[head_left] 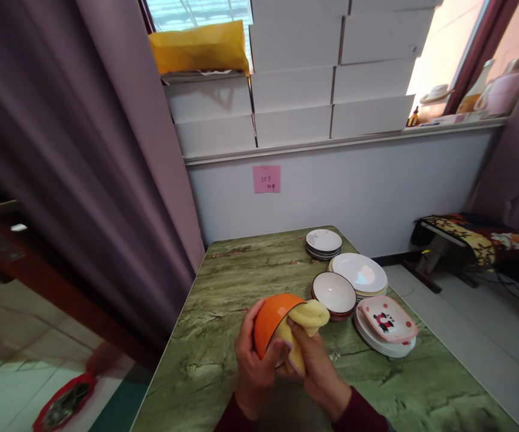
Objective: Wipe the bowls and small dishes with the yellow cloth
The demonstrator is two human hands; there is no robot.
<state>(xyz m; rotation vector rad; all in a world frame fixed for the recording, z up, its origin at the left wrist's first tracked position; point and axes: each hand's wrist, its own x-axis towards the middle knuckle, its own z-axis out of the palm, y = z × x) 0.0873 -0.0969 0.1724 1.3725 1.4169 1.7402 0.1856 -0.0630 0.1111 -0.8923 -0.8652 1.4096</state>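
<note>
Bowl [272, 318], orange on the outside, was tipped on its side over the near part of the green table [223, 273], held between the person's two hands as I watched from my remote seat. I saw the left hand [254, 363] gripping it from the left, fingers round the outside and thumb near the rim. The right hand [313, 359] was closed on a pale yellow cloth [311, 315], holding it at the mouth; part of the cloth bulged past the rim, and I couldn't tell how far inside it reached. Just beyond the hands, to the right, I had a stack of white soup bowls [335, 292] in view, with large plates [356, 270] behind it and small plates [323, 240] farther back. A pink dish [398, 324] rested on other plates [373, 342] near the table's right edge.
</note>
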